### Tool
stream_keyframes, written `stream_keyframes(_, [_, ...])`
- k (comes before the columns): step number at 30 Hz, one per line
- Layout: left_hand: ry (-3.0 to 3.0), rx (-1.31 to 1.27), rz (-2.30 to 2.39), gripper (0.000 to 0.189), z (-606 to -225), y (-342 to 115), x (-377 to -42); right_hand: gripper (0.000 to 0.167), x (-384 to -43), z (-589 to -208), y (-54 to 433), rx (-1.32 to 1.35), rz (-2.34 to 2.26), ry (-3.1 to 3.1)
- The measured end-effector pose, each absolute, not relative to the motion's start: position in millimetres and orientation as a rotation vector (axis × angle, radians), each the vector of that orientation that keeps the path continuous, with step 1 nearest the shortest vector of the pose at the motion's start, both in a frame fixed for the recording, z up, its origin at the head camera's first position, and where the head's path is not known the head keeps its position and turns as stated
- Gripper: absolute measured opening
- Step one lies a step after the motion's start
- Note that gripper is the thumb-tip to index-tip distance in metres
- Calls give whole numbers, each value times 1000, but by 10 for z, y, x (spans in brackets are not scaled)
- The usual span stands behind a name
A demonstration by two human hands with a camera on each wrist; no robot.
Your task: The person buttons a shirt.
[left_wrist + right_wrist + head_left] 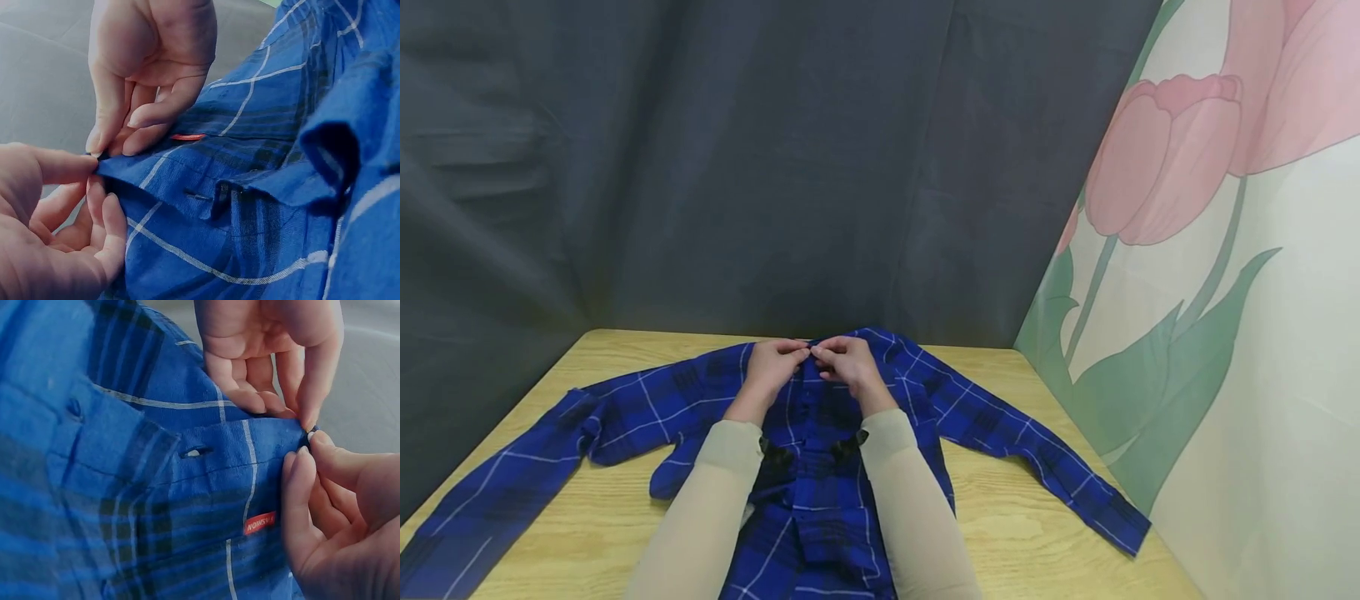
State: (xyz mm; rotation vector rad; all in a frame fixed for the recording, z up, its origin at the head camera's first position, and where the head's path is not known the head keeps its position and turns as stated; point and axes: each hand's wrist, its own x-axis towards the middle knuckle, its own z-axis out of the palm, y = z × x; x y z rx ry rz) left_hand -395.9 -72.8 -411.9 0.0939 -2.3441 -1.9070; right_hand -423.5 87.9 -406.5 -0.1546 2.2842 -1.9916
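A blue plaid shirt [820,492] lies spread front up, its sleeves stretched out to both sides. At its upper edge my left hand [772,367] and right hand [852,368] meet, fingertips nearly touching. In the left wrist view, thumb and fingers of my left hand [56,225] pinch the cloth's corner; my right hand [153,69] pinches the same spot from above. A buttonhole [197,452] and a small red label [259,523] show near the pinched edge. Whatever lies between the fingertips is mostly hidden, though a tiny pale spot shows there.
The shirt rests on a light wooden table [1015,517]. A dark grey curtain [790,167] hangs behind the table's far edge. To the right stands a wall with painted tulips [1172,158]. The right sleeve's cuff [1123,529] reaches the table's right edge.
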Motion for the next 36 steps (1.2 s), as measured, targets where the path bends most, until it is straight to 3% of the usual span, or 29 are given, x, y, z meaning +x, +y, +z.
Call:
stream_keyframes(24, [-2346,107,-1800,27,-4148,-903,-3976,16,-4246,-4057,913,-184,-1940,2402])
stream_keyframes(31, [-2839,-99,-1532,27,-4094,-952,-3899,20,-4142,-3964,895,-240,-1541,2592])
stream_keyframes(36, [-3012,-239,-1382,16,-4209,-829,-3888,37,-4135,-4142,809,-185,-1166,2743])
